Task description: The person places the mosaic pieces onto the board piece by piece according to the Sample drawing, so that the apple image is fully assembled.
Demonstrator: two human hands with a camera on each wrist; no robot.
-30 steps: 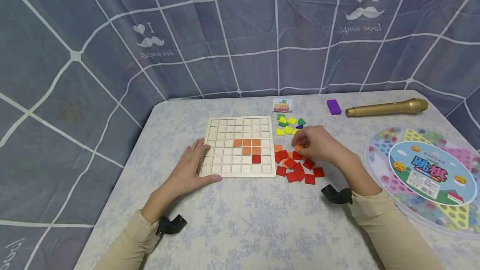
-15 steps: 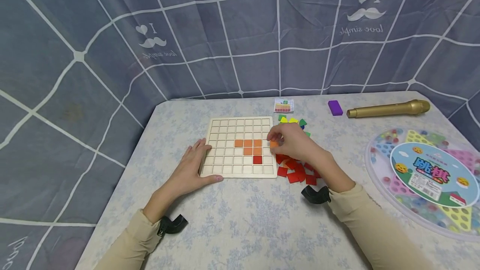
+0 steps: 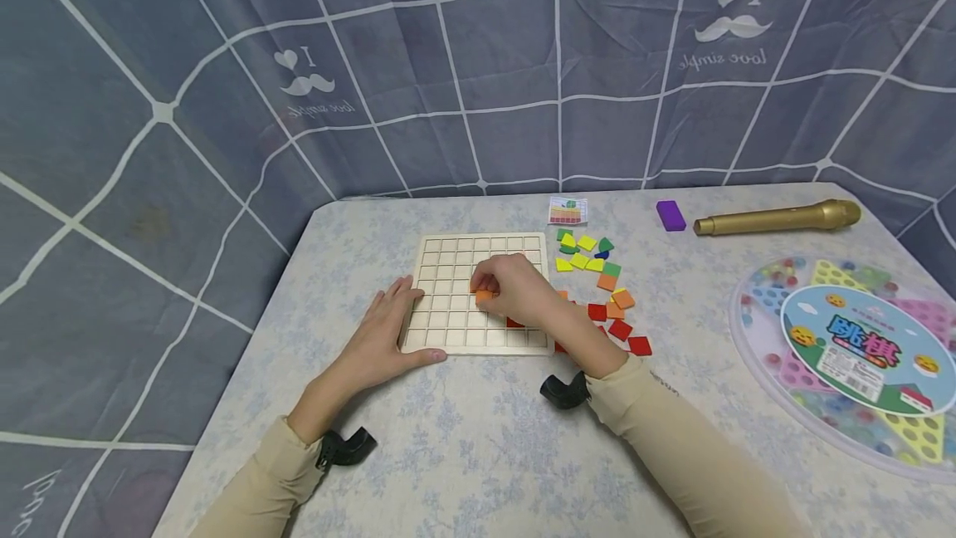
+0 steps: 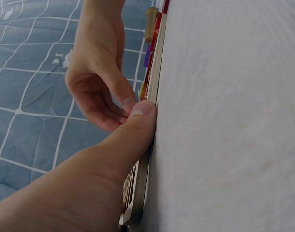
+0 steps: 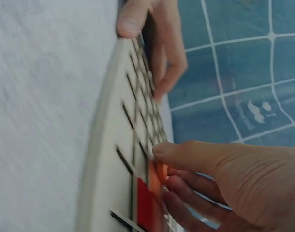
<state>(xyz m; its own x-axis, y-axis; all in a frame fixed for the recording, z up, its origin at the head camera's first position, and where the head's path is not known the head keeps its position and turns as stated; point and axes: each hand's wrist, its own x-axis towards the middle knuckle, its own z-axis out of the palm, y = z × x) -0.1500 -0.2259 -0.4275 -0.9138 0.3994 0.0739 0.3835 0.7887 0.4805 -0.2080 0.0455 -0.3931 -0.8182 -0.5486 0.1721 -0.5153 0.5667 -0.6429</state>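
A pale wooden grid board (image 3: 448, 260) lies on the table. My right hand (image 3: 515, 291) hovers over its middle and pinches an orange square tile (image 3: 484, 297) just above the cells. It covers most of the orange tiles set in the board; a red tile (image 3: 514, 323) peeks out below it. In the right wrist view the fingertips (image 5: 159, 151) touch the board (image 5: 109, 159) by orange and red tiles (image 5: 146, 203). My left hand (image 3: 384, 324) lies flat against the board's left edge, thumb (image 4: 138, 121) along its near side.
Loose red, orange, yellow and green tiles (image 3: 608, 297) lie right of the board, with a small pattern card (image 3: 567, 210) behind them. A purple block (image 3: 670, 215), a gold microphone (image 3: 777, 217) and a round marble game tray (image 3: 844, 347) sit to the right. A curtain hangs behind.
My right hand lifted an orange tile from the loose pile and carried it left, over the board's middle. The left hand has stayed on the board's edge.
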